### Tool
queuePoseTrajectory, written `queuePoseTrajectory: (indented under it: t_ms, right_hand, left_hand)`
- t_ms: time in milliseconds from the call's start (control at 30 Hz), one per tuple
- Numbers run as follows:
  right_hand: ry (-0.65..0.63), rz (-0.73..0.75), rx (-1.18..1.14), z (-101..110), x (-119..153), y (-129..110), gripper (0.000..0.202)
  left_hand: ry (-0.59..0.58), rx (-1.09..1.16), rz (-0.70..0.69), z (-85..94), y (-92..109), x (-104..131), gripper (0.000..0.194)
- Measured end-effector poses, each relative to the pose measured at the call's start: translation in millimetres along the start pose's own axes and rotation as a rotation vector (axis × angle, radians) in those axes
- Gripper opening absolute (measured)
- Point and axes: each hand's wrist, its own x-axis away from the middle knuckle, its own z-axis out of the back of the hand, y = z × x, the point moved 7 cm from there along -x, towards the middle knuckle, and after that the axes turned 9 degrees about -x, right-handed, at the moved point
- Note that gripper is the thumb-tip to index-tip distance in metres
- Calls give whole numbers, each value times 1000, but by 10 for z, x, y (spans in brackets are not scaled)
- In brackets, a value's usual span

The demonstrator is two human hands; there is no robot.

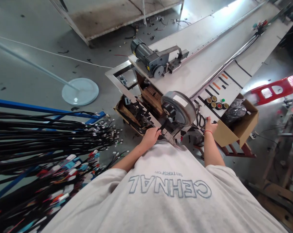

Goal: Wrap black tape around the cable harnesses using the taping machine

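The pale shirt (170, 213) of the person lies nearest, its chest lettering upside down. Beyond it, the left hand (150, 137) is at the metal frame (123, 87), fingers drawn in narrowly beside a dark part; whether they grip it, I cannot tell. The right hand (211, 125) reaches over the table edge, fingers partly curled, near the black-handled scissors (199, 119); what it holds, if anything, I cannot tell. Between the hands, the grey wheel (191, 111) stands at the table's near end.

To the right of the right hand, an open cardboard box (246, 127) holds crumpled translucent plastic (236, 110). Left of the wheel, a worn, low box (119, 113) contains dark pieces too jumbled to name; near it sits a brown carton (151, 98). Several tape rolls (214, 98) are grouped on the white table (185, 79).
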Motion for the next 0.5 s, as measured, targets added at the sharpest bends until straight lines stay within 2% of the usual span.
queuePoseTrajectory:
  t_ms: [133, 367, 433, 500]
  right_hand:
    - [-9, 12, 3, -7, -5, -13, 68]
    - [-25, 24, 11, -3, -18, -17, 66]
    - [-40, 79, 4, 42, -23, -99, 62]
    - [-39, 196, -19, 117, 2, -300, 52]
  left_hand:
    - [-19, 98, 104, -57, -62, -41, 37]
    - [4, 133, 114, 24, -22, -399, 34]
    - [-34, 258, 119, -10, 3, -485, 37]
    - [-117, 500, 164, -107, 21, -538, 41]
